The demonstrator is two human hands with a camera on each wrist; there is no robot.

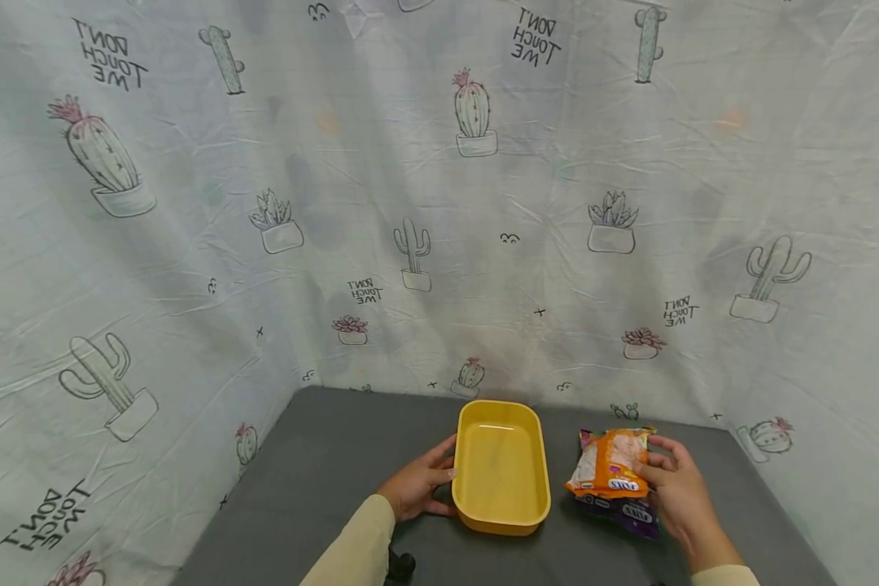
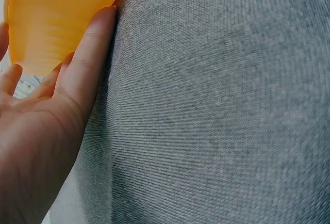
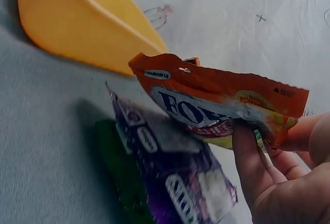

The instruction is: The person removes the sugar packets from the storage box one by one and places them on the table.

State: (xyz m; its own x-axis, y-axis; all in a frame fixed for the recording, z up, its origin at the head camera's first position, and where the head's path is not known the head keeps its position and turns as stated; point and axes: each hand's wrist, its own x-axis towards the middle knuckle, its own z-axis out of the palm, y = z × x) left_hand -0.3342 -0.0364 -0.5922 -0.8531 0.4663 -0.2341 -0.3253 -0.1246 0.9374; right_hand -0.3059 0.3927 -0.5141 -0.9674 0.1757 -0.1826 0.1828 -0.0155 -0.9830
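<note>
A yellow rectangular tub (image 1: 501,525) stands on the grey surface. My left hand (image 1: 419,482) rests against its left side with spread, fairly straight fingers, which the left wrist view shows touching the outer wall of the tub (image 2: 51,22). To the tub's right, my right hand (image 1: 677,488) pinches an orange candy packet (image 1: 615,464) at its right edge, thumb on the printed front. In the right wrist view the orange packet (image 3: 206,95) is held above a purple packet (image 3: 170,157). Under the purple one lies something green (image 3: 118,167), mostly hidden.
The grey cloth-like surface (image 1: 322,472) runs back to a white curtain (image 1: 513,309) printed with cacti, which also closes off both sides. A small black object (image 1: 401,566) shows beside the left sleeve (image 1: 359,545).
</note>
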